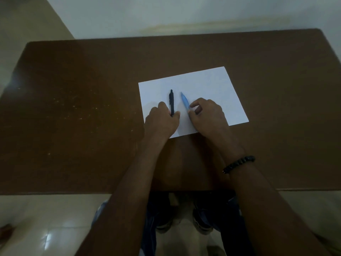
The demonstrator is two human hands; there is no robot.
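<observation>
A slim black plastic pen point(171, 102) and a light blue plastic pen point(184, 100) lie side by side, just apart, on a white paper sheet point(212, 85).

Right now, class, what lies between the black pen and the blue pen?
In the head view, only a bare strip of the white paper shows between the black pen and the blue pen. The two pens do not touch.

Dim, muddy light with a cool greenish cast. The white paper point(203, 85) is the brightest patch (it nearly glows against the dark worktop point(83, 89)). Faint, soft shadows lie beside the left hand point(162, 119) and right hand point(208, 115). Glare spots the floor tiles point(48, 237); straight edges bow from the wide lens, and detail is soft.
</observation>
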